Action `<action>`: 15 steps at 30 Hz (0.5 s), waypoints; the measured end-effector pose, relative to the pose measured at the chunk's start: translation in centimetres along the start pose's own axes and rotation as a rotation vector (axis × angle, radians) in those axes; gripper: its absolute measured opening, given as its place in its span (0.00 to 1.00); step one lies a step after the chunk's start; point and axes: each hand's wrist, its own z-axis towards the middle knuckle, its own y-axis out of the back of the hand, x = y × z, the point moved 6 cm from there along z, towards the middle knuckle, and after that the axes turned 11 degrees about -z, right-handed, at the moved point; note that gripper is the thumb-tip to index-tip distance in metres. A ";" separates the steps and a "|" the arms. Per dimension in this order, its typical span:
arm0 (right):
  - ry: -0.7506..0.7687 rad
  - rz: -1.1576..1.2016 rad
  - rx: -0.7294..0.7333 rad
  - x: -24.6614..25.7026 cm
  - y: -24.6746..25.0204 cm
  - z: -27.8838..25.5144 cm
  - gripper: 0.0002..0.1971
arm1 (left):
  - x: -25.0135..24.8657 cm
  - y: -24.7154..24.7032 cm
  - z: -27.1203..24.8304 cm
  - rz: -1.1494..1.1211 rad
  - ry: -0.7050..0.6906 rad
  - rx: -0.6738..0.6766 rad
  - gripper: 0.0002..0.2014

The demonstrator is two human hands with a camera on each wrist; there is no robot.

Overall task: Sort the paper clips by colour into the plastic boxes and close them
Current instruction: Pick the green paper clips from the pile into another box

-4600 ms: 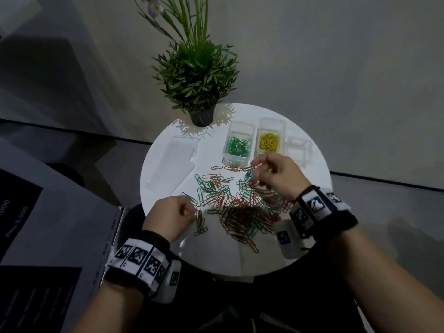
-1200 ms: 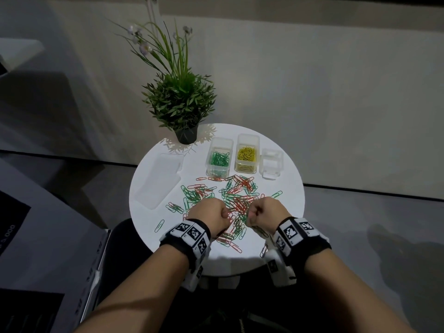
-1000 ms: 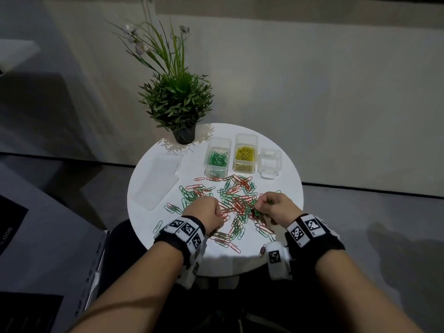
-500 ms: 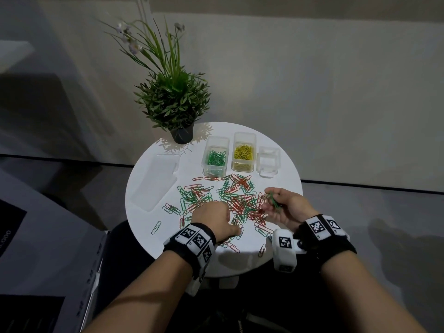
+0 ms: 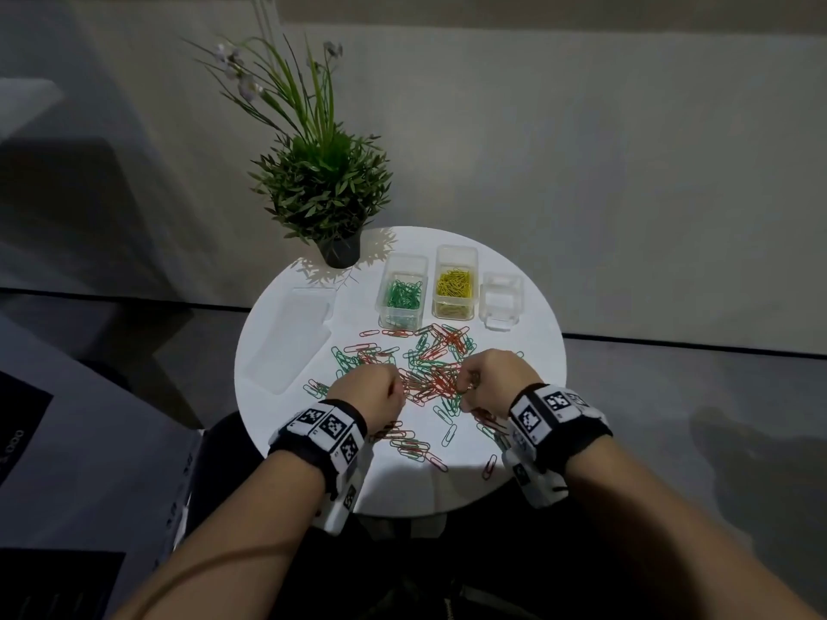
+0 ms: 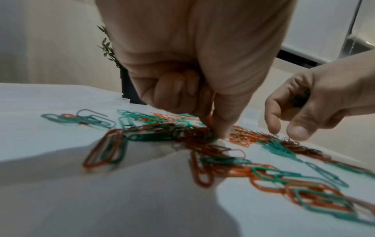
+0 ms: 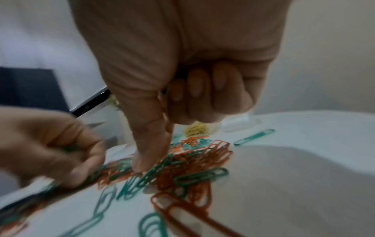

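Red and green paper clips (image 5: 429, 369) lie mixed in a pile on the round white table (image 5: 528, 351). My left hand (image 5: 396, 389) pinches into the pile with thumb and forefinger (image 6: 220, 128), its other fingers curled round green clips (image 7: 71, 148). My right hand (image 5: 467, 387) pinches at a green clip (image 7: 154, 171) in the pile, with more green clips (image 6: 300, 97) tucked in its curled fingers. At the back stand three uncovered clear boxes: one with green clips (image 5: 402, 295), one with yellow clips (image 5: 454, 284), one with nothing in it (image 5: 501, 302).
Clear plastic lids (image 5: 295, 333) lie on the left of the table. A potted plant (image 5: 326, 194) stands at the back left edge. Loose clips (image 5: 447, 434) are scattered toward the near edge. A dark box (image 5: 67, 463) sits off the table to the left.
My right hand, palm up with green clips half a second ago, has turned down and gone back onto the pile. My left hand stays at the pile's left side.
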 end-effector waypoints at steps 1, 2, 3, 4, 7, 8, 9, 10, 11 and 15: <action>0.061 -0.109 0.014 0.8 -0.2 0.1 0.10 | 0.2 0.1 0.0 -0.063 -0.004 0.014 0.08; 0.119 -0.203 0.024 1.5 -0.6 0.2 0.14 | 0.3 0.2 0.0 -0.137 -0.007 0.017 0.08; 0.166 -0.279 0.035 2.0 -1.0 0.3 0.17 | 0.4 0.4 0.0 -0.226 -0.005 0.011 0.09; 0.202 -0.339 0.042 2.3 -1.3 0.3 0.20 | 0.6 0.6 -0.1 -0.326 0.009 0.004 0.09; 0.261 -0.410 0.057 2.4 -1.6 0.6 0.20 | 1.1 0.6 -0.5 -0.659 0.125 0.013 0.09; 0.281 -0.415 0.057 2.6 -1.5 0.6 0.17 | 1.4 0.3 -0.7 -0.804 0.188 0.026 0.10; 0.308 -0.418 0.045 2.9 -1.5 0.5 0.14 | 1.5 -0.1 -0.9 -0.970 0.247 0.037 0.11; 0.340 -0.422 0.027 3.3 -1.4 0.5 0.11 | 1.6 -0.3 -1.0 -1.112 0.289 0.041 0.11; 0.374 -0.424 0.009 3.7 -1.5 0.5 0.09 | 1.7 -0.5 -1.0 -1.209 0.315 0.036 0.10; 0.421 -0.364 0.000 4.6 -2.1 0.6 0.06 | 1.6 -0.7 -1.2 -1.297 0.332 0.065 0.08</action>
